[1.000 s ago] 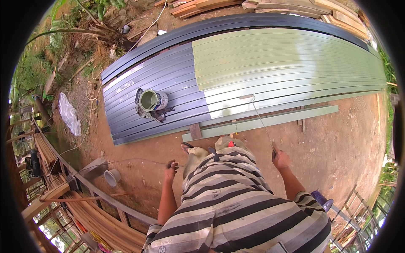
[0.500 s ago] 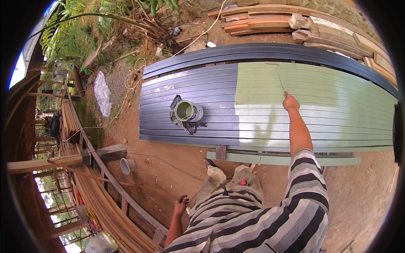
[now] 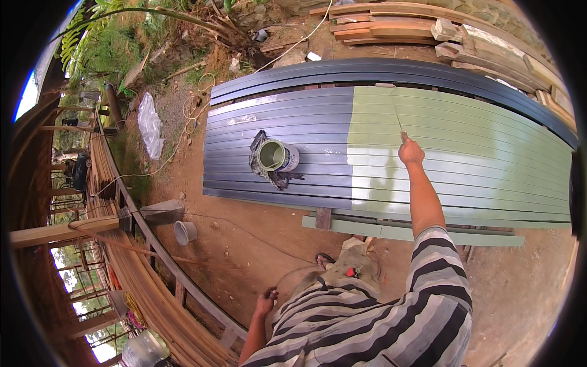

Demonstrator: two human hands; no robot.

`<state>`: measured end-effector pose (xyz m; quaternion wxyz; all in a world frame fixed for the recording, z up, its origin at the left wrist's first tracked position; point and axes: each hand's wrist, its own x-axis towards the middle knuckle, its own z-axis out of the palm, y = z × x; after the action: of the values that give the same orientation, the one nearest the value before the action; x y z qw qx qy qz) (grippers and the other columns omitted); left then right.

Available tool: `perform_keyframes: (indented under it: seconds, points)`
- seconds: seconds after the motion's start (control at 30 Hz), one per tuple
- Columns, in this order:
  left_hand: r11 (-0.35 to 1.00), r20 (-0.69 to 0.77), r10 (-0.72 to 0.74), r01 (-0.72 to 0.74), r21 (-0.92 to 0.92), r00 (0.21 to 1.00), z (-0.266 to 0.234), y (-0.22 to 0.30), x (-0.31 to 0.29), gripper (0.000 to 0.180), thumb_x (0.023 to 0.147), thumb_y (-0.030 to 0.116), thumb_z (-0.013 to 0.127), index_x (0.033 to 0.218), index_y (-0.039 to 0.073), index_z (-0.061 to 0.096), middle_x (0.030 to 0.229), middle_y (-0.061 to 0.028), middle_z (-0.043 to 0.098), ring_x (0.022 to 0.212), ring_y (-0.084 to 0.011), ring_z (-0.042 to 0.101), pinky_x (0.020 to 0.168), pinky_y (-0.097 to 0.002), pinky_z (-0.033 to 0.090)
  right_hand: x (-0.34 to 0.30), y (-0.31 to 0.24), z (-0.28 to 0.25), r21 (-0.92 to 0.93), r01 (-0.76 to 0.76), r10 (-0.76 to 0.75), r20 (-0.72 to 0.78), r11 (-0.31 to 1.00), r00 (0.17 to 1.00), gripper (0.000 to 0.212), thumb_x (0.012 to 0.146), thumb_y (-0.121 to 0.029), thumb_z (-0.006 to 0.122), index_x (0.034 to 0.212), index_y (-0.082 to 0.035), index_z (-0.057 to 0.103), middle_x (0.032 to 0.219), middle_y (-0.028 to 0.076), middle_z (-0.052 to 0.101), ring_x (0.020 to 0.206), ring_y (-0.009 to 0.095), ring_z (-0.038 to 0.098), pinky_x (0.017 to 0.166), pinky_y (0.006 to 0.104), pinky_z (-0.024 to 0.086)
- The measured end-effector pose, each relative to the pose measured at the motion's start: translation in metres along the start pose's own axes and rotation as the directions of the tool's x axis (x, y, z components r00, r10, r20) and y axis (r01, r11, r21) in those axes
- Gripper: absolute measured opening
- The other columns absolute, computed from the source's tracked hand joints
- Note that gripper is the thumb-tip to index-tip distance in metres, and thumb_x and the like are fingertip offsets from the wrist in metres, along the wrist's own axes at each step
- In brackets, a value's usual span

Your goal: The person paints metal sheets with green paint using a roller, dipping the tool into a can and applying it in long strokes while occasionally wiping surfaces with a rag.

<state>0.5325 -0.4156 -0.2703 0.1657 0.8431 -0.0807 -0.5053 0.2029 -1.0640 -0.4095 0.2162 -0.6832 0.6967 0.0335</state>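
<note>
My right hand (image 3: 411, 151) is closed round the handle of a paint roller (image 3: 401, 127). Its thin rod reaches away from me to the roller head (image 3: 384, 85), at the far edge of the slatted boards. Light green paint (image 3: 422, 113) covers the right part of these boards; the left part (image 3: 226, 147) is dark blue-grey. An open paint bucket (image 3: 273, 156), green inside, stands on the dark part over a crumpled black sheet (image 3: 280, 178). Low beside my body hangs my left hand (image 3: 265, 302), fingers loosely bent and apart, with nothing visible in it.
Dark planks (image 3: 367, 68) lie beyond the boards, and a green plank (image 3: 416, 232) runs along their near side. Stacked timber (image 3: 391, 29) sits at the back right. A grey pail (image 3: 184, 232), a cord (image 3: 173, 156) and clear plastic (image 3: 150, 125) are on the ground at left.
My right hand and the roller have moved left, and the roller head has gone to the far edge of the boards. My visible foot has shifted back and right in the view.
</note>
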Motion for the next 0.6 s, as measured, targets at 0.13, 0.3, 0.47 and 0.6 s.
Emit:
perform_keyframes:
  seconds: [0.13, 0.3, 0.47, 0.6]
  points:
    - [0.982, -0.03, 0.181, -0.183, -0.05, 0.983, 0.003, 0.039, 0.017, 0.039, 0.097, 0.026, 0.053, 0.126, 0.0, 0.056, 0.107, -0.018, 0.067, 0.094, -0.0227, 0.065, 0.085, -0.0329, 0.05, -0.062, 0.012, 0.008, -0.043, 0.001, 0.004, 0.119, 0.999, 0.993, 0.054, 0.088, -0.018, 0.043, 0.141, -0.028, 0.044, 0.105, 0.018, 0.068, 0.098, 0.037, 0.066, 0.082, 0.0509, 0.053]
    - [0.958, 0.028, 0.251, -0.244, -0.15, 0.968, 0.011, 0.009, 0.054, 0.037, 0.096, 0.025, 0.053, 0.124, 0.0, 0.057, 0.104, -0.0179, 0.067, 0.091, -0.0233, 0.065, 0.083, -0.0331, 0.051, -0.188, 0.03, 0.021, -0.097, 0.027, -0.011, 0.166, 0.995, 0.986, 0.056, 0.085, -0.016, 0.046, 0.14, -0.026, 0.044, 0.099, 0.019, 0.069, 0.092, 0.038, 0.067, 0.08, 0.0503, 0.053]
    - [0.974, 0.119, 0.197, -0.181, -0.137, 0.973, -0.001, -0.057, 0.092, 0.034, 0.095, 0.021, 0.052, 0.121, 0.001, 0.059, 0.1, -0.0161, 0.067, 0.087, -0.023, 0.065, 0.078, -0.0331, 0.051, -0.35, 0.067, 0.059, -0.128, -0.005, 0.036, 0.235, 0.992, 0.971, 0.058, 0.087, -0.022, 0.049, 0.144, -0.03, 0.038, 0.098, 0.02, 0.068, 0.087, 0.04, 0.066, 0.076, 0.0524, 0.053]
    - [0.98, 0.101, 0.101, -0.082, -0.183, 0.99, -0.022, -0.103, 0.108, 0.034, 0.095, 0.024, 0.052, 0.121, 0.003, 0.06, 0.097, -0.0134, 0.068, 0.083, -0.0202, 0.064, 0.069, -0.031, 0.049, -0.482, 0.103, 0.081, -0.174, -0.023, 0.071, 0.276, 0.984, 0.958, 0.056, 0.089, -0.026, 0.051, 0.143, -0.032, 0.039, 0.093, 0.021, 0.067, 0.085, 0.041, 0.066, 0.074, 0.0528, 0.052]
